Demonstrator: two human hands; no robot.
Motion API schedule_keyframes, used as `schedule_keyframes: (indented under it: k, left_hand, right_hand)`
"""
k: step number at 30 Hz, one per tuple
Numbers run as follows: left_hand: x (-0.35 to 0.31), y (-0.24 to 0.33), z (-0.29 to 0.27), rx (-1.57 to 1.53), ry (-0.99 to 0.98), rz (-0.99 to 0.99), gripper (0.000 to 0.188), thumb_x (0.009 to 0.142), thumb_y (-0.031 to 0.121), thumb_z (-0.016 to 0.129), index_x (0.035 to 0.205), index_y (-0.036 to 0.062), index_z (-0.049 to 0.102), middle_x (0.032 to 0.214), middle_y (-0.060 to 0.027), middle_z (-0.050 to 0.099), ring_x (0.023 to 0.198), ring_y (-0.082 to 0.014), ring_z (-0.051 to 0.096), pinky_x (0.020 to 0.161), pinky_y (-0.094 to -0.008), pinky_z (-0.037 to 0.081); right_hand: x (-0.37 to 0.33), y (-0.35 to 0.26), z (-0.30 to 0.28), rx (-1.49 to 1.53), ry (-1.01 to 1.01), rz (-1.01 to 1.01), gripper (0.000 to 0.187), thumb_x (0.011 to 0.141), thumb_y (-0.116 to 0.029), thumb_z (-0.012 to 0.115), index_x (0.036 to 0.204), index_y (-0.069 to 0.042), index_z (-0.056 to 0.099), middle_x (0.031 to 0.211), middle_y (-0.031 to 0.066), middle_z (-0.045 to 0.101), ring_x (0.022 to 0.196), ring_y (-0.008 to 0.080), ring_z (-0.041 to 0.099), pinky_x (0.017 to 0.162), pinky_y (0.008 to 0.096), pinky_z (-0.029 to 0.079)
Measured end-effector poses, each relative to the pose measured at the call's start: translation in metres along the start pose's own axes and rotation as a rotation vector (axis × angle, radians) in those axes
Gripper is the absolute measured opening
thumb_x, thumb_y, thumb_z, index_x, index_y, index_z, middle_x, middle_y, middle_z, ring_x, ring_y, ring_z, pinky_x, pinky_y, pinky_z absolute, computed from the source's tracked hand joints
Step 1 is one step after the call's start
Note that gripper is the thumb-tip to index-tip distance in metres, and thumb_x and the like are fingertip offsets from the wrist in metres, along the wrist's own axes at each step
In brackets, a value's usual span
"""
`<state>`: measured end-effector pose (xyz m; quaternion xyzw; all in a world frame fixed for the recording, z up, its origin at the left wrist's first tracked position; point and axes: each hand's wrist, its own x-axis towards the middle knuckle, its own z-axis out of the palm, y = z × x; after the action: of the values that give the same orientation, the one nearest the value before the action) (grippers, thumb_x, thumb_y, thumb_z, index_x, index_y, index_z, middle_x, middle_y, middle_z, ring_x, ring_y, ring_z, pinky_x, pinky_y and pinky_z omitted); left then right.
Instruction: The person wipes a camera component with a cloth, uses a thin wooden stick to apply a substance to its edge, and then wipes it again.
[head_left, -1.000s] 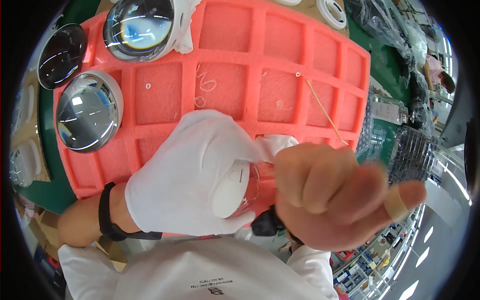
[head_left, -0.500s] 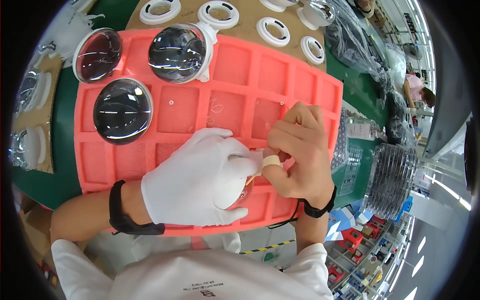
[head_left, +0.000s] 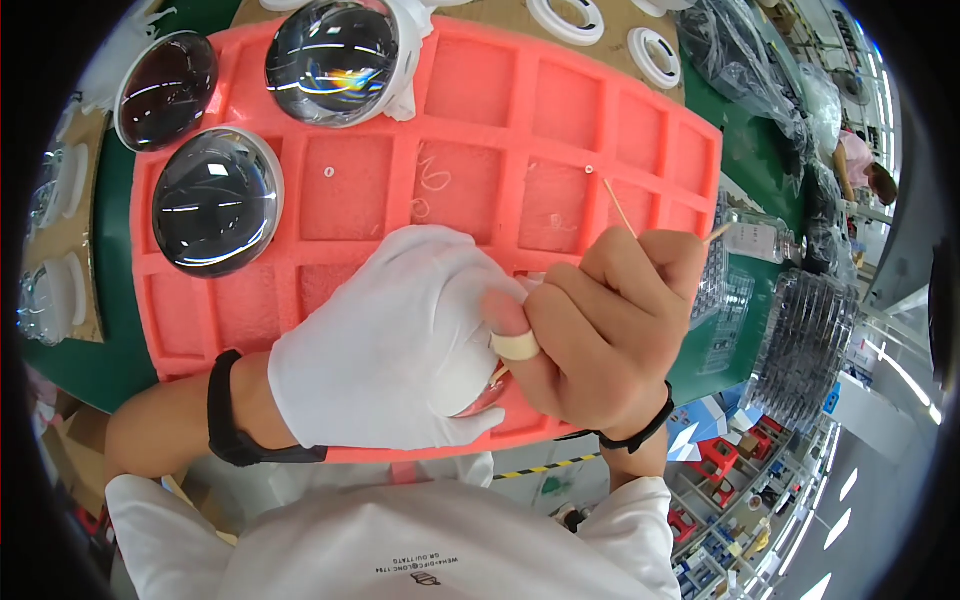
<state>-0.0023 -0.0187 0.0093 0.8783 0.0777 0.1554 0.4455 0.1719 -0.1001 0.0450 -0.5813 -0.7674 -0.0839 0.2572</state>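
My left hand (head_left: 385, 340), in a white glove, is curled over a clear curved piece (head_left: 484, 398); only a sliver of its edge shows below the fingers. Bare, with beige tape round the thumb, my right hand (head_left: 605, 325) is closed close against the glove. Thin wooden sticks (head_left: 621, 208) poke out from its fingers, one upward and another to the right. A short bit of a similar stick (head_left: 499, 375) shows by the clear piece. What lies between the two hands is hidden. Both hands are over the pink foam tray (head_left: 345, 215).
Dark glossy domes sit at the tray's left: one loose lens (head_left: 167, 90), one dome (head_left: 217, 202), and one in a white housing (head_left: 335, 65). White rings (head_left: 567, 18) lie on cardboard behind. At right stand a clear bottle (head_left: 762, 238) and stacked clear plastic trays (head_left: 806, 340).
My right hand has turned and its thumb has come over toward the glove. Wooden sticks now show above and beside it. The tray sits higher in view.
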Motion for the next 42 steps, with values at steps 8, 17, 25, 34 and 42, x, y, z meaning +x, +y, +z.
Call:
schedule_keyframes:
  k: [8,17,25,34,42]
  left_hand:
    - [0.002,-0.002,-0.005,-0.065,-0.042,-0.057,0.057,0.061,0.025,0.085,0.108,0.0074,0.059,0.109,-0.0094,0.058,0.107,-0.0336,0.054,0.105,-0.0495,0.041]
    - [0.005,0.0,-0.007,-0.099,-0.127,-0.152,0.061,0.059,0.025,0.086,0.109,0.007,0.057,0.109,-0.0115,0.056,0.108,-0.0377,0.052,0.104,-0.0491,0.04]
    - [0.016,0.01,-0.01,-0.19,0.023,-0.059,0.027,0.061,0.016,0.076,0.068,0.0072,0.051,0.067,-0.0116,0.051,0.069,-0.0334,0.052,0.072,-0.0415,0.04]
    - [0.002,0.008,0.003,-0.13,0.263,-0.009,0.036,0.064,0.025,0.082,0.088,0.0056,0.064,0.091,-0.0111,0.062,0.087,-0.032,0.059,0.081,-0.0434,0.045]
    - [-0.001,0.001,0.0,-0.025,0.133,0.076,0.044,0.069,0.028,0.084,0.099,0.006,0.061,0.105,-0.0086,0.057,0.096,-0.0293,0.057,0.089,-0.0421,0.045]
  right_hand:
    - [-0.003,-0.01,0.006,0.015,-0.054,-0.027,0.038,0.081,-0.031,0.077,0.061,-0.008,0.053,0.061,-0.0011,0.056,0.057,0.019,0.043,0.064,0.0367,0.028]
    - [-0.003,-0.007,0.015,0.016,0.008,-0.134,0.044,0.092,-0.033,0.07,0.062,-0.007,0.051,0.061,0.0011,0.054,0.056,0.0184,0.045,0.059,0.0341,0.026]
    - [-0.005,-0.008,0.012,0.057,0.016,-0.198,0.04,0.087,-0.029,0.073,0.062,-0.008,0.049,0.06,0.0004,0.05,0.057,0.017,0.047,0.058,0.0331,0.028]
    - [-0.003,0.006,-0.026,0.449,-0.134,0.1,0.024,0.085,-0.021,0.073,0.074,-0.006,0.058,0.079,0.0069,0.06,0.069,0.0215,0.054,0.062,0.0345,0.036]
    - [-0.031,-0.025,-0.037,0.313,-0.138,0.168,0.029,0.068,-0.001,0.084,0.095,-0.006,0.074,0.09,0.0077,0.07,0.078,0.0212,0.069,0.064,0.0309,0.054]
